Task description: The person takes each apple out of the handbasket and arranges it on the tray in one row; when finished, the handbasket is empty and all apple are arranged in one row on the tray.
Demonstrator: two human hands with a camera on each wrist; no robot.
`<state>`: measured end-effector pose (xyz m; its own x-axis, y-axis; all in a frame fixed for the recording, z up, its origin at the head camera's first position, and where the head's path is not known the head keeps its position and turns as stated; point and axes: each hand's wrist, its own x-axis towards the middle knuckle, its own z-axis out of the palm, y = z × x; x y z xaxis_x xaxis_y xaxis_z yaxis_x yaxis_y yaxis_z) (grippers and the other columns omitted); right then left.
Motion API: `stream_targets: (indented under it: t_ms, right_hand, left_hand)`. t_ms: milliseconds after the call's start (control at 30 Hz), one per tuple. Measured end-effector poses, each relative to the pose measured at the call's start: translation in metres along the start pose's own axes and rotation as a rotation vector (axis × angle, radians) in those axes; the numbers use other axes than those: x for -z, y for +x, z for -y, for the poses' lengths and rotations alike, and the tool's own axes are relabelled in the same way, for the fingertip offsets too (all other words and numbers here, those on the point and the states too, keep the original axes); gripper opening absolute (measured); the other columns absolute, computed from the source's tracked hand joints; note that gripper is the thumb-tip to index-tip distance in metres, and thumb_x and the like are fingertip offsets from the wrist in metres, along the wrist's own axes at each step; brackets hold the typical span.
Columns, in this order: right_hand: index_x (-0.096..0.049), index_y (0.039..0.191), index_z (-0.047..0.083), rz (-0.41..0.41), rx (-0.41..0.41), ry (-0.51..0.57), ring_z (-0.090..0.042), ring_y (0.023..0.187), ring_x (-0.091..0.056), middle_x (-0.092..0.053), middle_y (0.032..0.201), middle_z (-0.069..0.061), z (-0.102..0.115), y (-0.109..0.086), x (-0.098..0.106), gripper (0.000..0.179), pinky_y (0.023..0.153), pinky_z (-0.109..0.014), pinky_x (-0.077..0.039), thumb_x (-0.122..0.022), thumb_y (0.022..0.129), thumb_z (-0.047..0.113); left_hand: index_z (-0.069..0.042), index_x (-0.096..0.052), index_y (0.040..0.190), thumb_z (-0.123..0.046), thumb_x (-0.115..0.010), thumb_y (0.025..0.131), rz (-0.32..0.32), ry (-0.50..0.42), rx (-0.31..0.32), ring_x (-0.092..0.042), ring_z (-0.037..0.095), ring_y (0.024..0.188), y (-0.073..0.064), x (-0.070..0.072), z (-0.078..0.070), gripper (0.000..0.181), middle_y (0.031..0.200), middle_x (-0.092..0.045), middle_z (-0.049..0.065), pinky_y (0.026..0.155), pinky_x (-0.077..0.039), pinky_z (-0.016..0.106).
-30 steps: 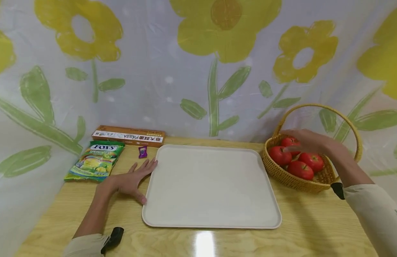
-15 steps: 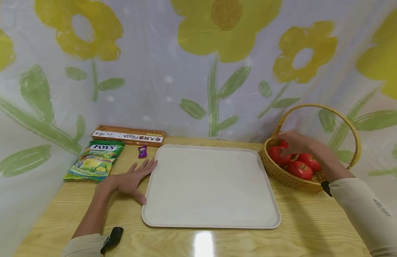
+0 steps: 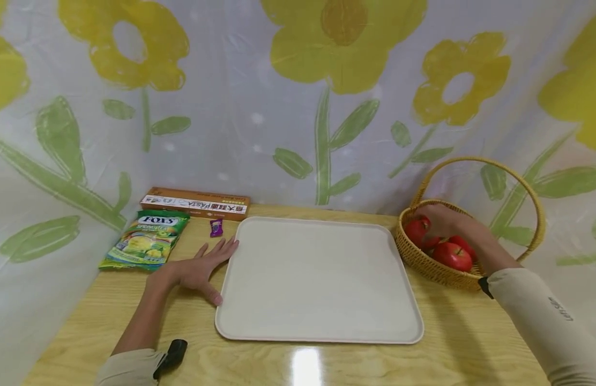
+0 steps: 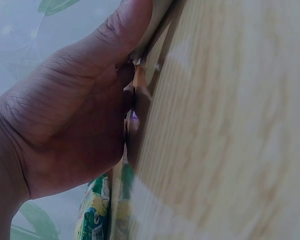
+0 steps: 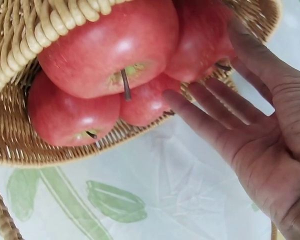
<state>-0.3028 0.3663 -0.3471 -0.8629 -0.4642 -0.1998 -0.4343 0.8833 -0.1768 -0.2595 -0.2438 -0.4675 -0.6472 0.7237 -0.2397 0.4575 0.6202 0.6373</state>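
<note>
A wicker basket [image 3: 433, 272] with a tall handle holds several red apples [image 3: 453, 256] at the right. My right hand [image 3: 440, 219] reaches down into it from above. In the right wrist view, that hand's thumb [image 5: 247, 42] lies against one apple [image 5: 197, 45], and its fingers [image 5: 197, 112] extend along the apple's other side, nearly straight. At the left, my left hand [image 3: 196, 272] is spread, its fingertips and thumb touching the left rim of a white rectangular tray [image 3: 322, 279]. The left wrist view shows this hand low over the wood.
Left of the tray lie a green FOX'S candy bag [image 3: 146, 241] and a small purple wrapped candy [image 3: 216, 228]. A brown pasta box [image 3: 194, 203] rests along the back of the wooden table [image 3: 259, 362]. Behind hangs a flower-printed curtain [image 3: 230, 134].
My right hand has moved left and down into the basket, from above the apples to around the leftmost ones. The left hand has stayed at the tray's rim.
</note>
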Motion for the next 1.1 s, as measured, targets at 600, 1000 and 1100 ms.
stream_targets:
  t_ms: [600, 1000, 1100]
  right_hand:
    - [-0.065, 0.132, 0.001, -0.004, -0.016, 0.015, -0.031, 0.097, -0.068, -0.070, 0.118, -0.021, -0.012, 0.000, -0.013, 0.070, 0.080, -0.045, -0.060, -0.094, 0.069, 0.013]
    - [-0.066, 0.135, 0.001, -0.017, -0.039, 0.030, -0.029, 0.098, -0.064, -0.069, 0.124, -0.022, -0.008, 0.003, -0.010, 0.070, 0.079, -0.045, -0.058, -0.092, 0.071, 0.010]
    - [-0.065, 0.134, -0.002, -0.013, -0.035, 0.042, -0.029, 0.096, -0.065, -0.069, 0.123, -0.024, -0.005, 0.003, -0.008, 0.070, 0.078, -0.044, -0.059, -0.093, 0.071, 0.012]
  left_hand:
    - [0.003, 0.001, 0.165, -0.063, -0.086, 0.075, -0.008, 0.007, -0.012, 0.015, 0.056, 0.158, 0.000, -0.002, -0.001, 0.142, 0.173, 0.013, 0.030, 0.122, 0.010, 0.079]
    - [0.003, 0.001, 0.165, -0.061, -0.087, 0.074, -0.016, 0.022, -0.008, 0.014, 0.056, 0.158, 0.000, -0.001, 0.001, 0.142, 0.173, 0.013, 0.030, 0.122, 0.010, 0.078]
    - [0.004, 0.001, 0.165, -0.061, -0.087, 0.075, -0.006, 0.008, -0.007, 0.015, 0.056, 0.158, -0.001, -0.001, 0.001, 0.142, 0.173, 0.014, 0.030, 0.122, 0.011, 0.078]
